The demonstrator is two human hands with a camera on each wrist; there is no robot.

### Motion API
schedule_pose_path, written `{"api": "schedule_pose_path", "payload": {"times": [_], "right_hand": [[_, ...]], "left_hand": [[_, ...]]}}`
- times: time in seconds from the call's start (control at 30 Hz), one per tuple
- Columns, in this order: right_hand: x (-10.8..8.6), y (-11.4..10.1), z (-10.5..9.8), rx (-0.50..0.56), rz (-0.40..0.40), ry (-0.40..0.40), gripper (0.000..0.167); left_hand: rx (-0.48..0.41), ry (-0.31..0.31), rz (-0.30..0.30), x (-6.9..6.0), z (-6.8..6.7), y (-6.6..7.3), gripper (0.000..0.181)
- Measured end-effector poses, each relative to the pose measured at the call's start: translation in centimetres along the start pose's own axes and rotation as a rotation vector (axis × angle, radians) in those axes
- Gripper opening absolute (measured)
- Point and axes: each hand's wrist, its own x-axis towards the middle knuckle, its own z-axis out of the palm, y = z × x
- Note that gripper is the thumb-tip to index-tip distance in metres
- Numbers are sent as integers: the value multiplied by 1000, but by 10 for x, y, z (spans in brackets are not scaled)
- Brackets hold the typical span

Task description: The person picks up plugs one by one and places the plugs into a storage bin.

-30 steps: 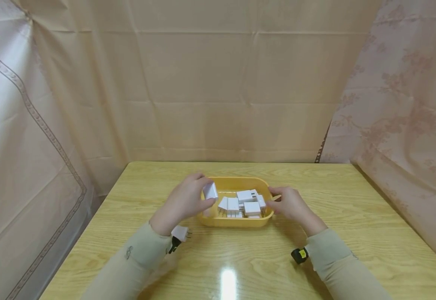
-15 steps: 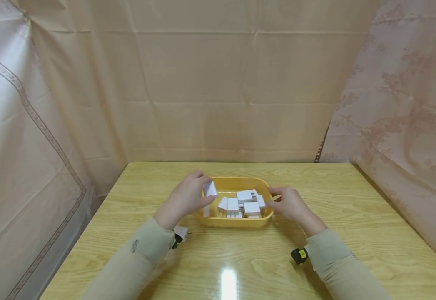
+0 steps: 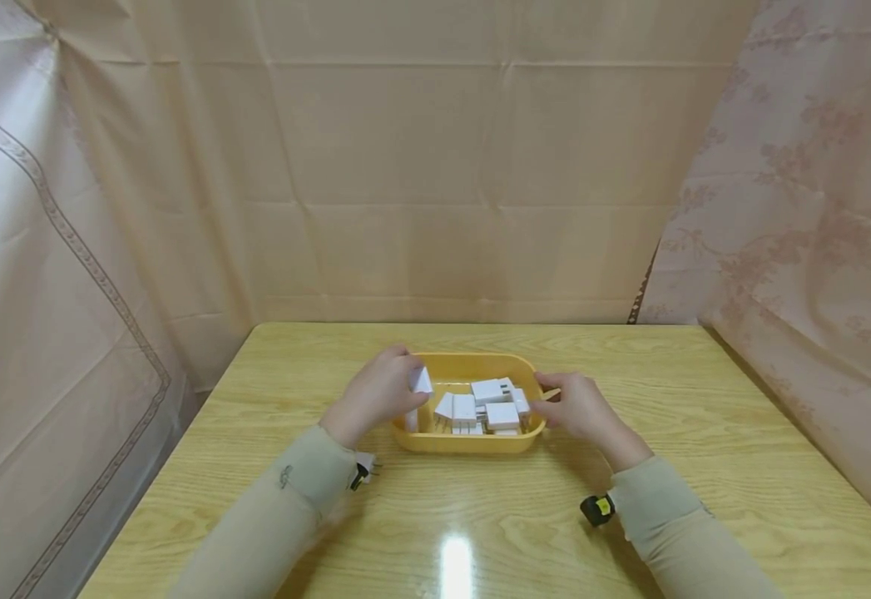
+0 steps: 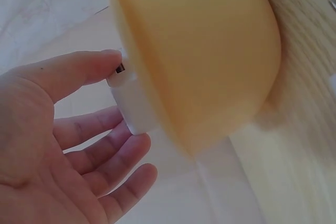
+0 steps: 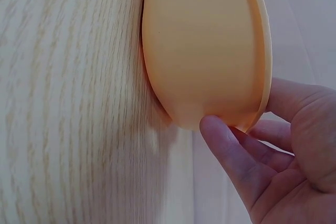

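My left hand (image 3: 378, 395) pinches a white USB charger plug (image 3: 422, 381) between thumb and fingers, over the left end of a yellow plastic basket (image 3: 472, 445). In the left wrist view, a dark port shows on this charger (image 4: 135, 103) beside the thumb, and part of it is hidden behind the basket's rim. Several white chargers (image 3: 502, 416) lie jumbled in the right half of the basket, some with their prongs showing. At the basket's right end, my right hand (image 3: 581, 408) grips the rim; the right wrist view shows its thumb on the outer wall (image 5: 205, 51).
Another white charger (image 3: 365, 462) lies on the wooden table (image 3: 480, 507) outside the basket, partly covered by the left wrist. A white piece (image 3: 411, 418) stands inside the basket's left end. Cloth curtains (image 3: 405, 166) hang behind and at both sides of the table.
My left hand and forearm have shifted slightly to the right, and the held charger has turned and tilted a little. The right hand stays at the basket's rim.
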Motion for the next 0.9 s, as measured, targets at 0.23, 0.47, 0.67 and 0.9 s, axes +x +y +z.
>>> {"api": "schedule_pose_path", "payload": {"times": [0.23, 0.47, 0.67, 0.9], "right_hand": [[0, -1, 0, 2, 19, -8, 59], [0, -2, -1, 0, 36, -13, 59], [0, -2, -1, -3, 44, -15, 60], [1, -2, -1, -8, 35, -15, 60]], "left_hand": [[15, -34, -6, 2, 4, -2, 41], [23, -46, 8, 2, 5, -3, 37], [-14, -79, -28, 1, 3, -2, 40], [-28, -103, -65, -1, 1, -1, 45]]}}
